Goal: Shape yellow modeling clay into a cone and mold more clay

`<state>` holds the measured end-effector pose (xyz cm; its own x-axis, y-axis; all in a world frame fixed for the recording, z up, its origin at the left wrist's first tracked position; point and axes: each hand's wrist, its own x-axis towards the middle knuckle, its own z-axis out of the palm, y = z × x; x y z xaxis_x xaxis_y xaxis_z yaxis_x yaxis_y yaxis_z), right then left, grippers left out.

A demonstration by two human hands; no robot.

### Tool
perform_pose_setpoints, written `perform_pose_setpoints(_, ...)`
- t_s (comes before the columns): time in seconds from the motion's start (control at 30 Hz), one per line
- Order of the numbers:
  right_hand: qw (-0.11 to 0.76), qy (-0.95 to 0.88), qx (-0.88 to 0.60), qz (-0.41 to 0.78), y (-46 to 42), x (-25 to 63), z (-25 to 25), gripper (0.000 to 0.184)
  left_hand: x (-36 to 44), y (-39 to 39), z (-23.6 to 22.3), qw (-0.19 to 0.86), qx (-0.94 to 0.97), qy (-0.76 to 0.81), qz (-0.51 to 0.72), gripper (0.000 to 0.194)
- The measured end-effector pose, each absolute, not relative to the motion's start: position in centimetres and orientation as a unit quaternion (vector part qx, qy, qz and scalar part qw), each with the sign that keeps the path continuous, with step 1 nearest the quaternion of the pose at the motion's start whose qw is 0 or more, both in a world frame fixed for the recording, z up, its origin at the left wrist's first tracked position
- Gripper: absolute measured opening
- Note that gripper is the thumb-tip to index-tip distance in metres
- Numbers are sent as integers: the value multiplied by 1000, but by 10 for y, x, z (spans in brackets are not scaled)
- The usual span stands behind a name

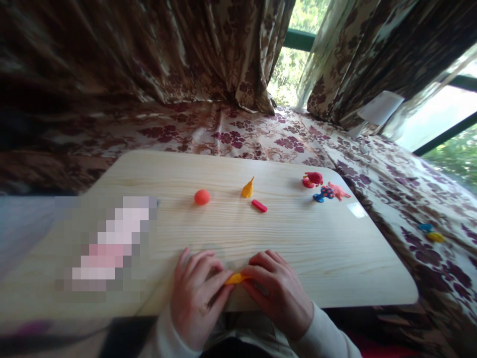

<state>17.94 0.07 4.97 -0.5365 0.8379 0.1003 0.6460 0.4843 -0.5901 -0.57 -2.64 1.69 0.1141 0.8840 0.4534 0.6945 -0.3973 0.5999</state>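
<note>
Near the table's front edge, a short piece of yellow modelling clay (pixel 234 279) is pinched at both ends. My left hand (pixel 197 293) grips its left end between thumb and index finger, with the other fingers spread over the tabletop. Thumb and curled fingers of my right hand (pixel 278 286) close on its right end. Beyond my hands lie an orange clay ball (pixel 201 197), a yellow clay teardrop (pixel 247 189) with a pointed tip, and a small red clay stick (pixel 259 205), all apart from my hands.
Small clay figures stand at the table's (pixel 149 169) back right: a red one (pixel 313 178), a spotted blue one (pixel 324 193) and a pink one (pixel 338 191). A pixelated pinkish item (pixel 108 243) lies at the left. A white lamp (pixel 380 108) stands behind, on flowered cloth.
</note>
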Motion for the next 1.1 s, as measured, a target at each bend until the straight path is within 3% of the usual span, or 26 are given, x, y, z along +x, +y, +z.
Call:
perform_pose_setpoints(0.13, 192, -840, -435, 261, 0, 178, 51, 17, -5, -27, 18, 119, 735, 538, 396, 15)
perform_pose_setpoints(0.77, 190, -838, -451, 241, -2, 185, 50, 11, 3, -27, 17, 119, 729, 533, 413, 15)
perform_pose_setpoints(1.1, 291, -851, -395, 185, -1, 184, 30, 13, -5, -19, -5, 92, 759, 520, 382, 11)
